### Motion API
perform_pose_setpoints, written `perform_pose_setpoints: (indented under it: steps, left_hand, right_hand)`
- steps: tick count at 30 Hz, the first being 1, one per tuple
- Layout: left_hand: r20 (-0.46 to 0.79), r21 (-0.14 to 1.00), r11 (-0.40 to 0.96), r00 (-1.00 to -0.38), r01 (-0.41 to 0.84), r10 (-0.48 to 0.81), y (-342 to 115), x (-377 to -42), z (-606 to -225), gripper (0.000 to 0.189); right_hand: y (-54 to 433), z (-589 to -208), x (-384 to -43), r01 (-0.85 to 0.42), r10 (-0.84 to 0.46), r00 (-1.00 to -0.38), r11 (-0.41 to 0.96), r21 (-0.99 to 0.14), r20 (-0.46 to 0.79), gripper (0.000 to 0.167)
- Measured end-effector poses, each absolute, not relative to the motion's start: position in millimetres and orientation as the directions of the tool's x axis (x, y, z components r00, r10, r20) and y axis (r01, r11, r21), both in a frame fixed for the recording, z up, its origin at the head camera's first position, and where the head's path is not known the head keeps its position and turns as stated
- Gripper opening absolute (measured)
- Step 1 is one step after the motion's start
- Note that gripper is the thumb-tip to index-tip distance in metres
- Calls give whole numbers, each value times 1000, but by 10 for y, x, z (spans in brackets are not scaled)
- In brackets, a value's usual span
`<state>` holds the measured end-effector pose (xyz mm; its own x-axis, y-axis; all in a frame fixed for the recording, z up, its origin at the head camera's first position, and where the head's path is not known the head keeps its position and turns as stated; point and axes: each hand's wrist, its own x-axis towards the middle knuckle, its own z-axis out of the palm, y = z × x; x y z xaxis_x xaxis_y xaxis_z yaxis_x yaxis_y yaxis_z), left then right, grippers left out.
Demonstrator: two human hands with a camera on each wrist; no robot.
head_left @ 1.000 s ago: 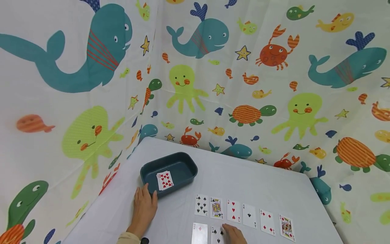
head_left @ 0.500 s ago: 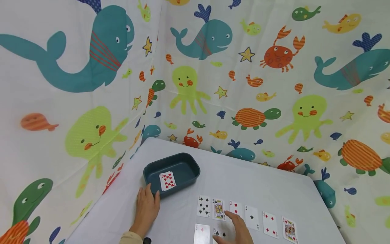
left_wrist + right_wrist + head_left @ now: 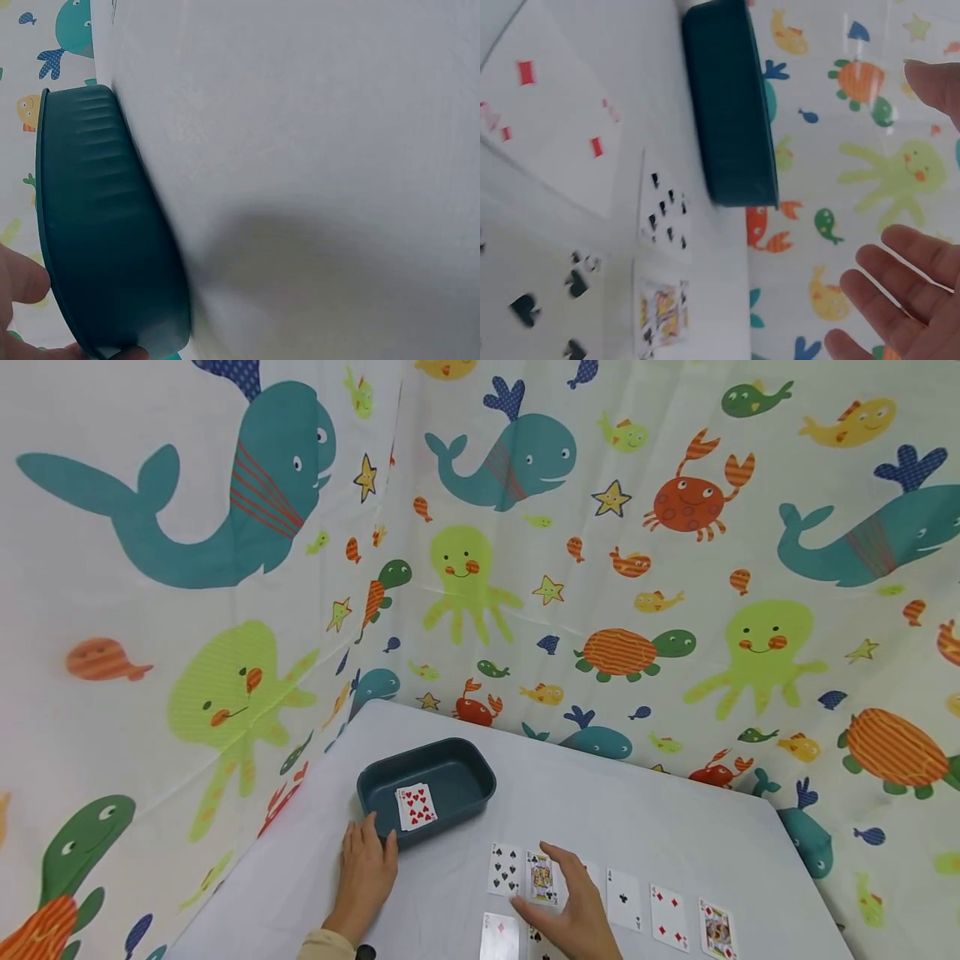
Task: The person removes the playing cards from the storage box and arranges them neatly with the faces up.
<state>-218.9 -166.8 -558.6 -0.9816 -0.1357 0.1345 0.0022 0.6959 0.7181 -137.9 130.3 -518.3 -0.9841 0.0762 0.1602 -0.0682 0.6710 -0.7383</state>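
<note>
My left hand [image 3: 365, 872] grips the near left corner of a dark teal tub [image 3: 367, 797]; thumb and fingertips lie at its rim in the left wrist view. Inside the tub lies a small pile of playing cards, a heart card [image 3: 416, 806] on top. My right hand [image 3: 573, 910] hovers over the card rows with thumb and fingers spread, holding nothing. Beside it lie a seven of spades [image 3: 506, 870], a king of clubs [image 3: 541, 878] and, nearer me, a shiny diamond card [image 3: 498, 939] and a spade card [image 3: 525, 309]. The hand mostly hides a heart card.
Rightward in the far row lie an ace of clubs [image 3: 623, 900], a four of diamonds [image 3: 668, 917] and a diamond face card [image 3: 717, 928]. A white cloth [image 3: 577, 793] covers the table. A sea-animal curtain [image 3: 525, 568] stands along the table's back and left sides.
My right hand has lifted off the spade card, moved slightly away from me and spread its thumb and fingers. My left hand stays at the tub. The head view has shifted slightly.
</note>
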Motion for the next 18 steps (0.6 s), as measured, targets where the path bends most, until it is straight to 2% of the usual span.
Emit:
perform_pose_setpoints:
  steps: [7,18]
  left_hand:
    - [141,707,707,-980,2,-139,-1663,-2193,-5589,57]
    - [130,689,724,-979,-26,-160,-1610,-2006,-5525,57]
  right_hand:
    - [1174,-5114,-1570,-200,29,-960,631,-750,280,82]
    - [961,-4930,-1801,-282,-67,-952,568,-773,298,81]
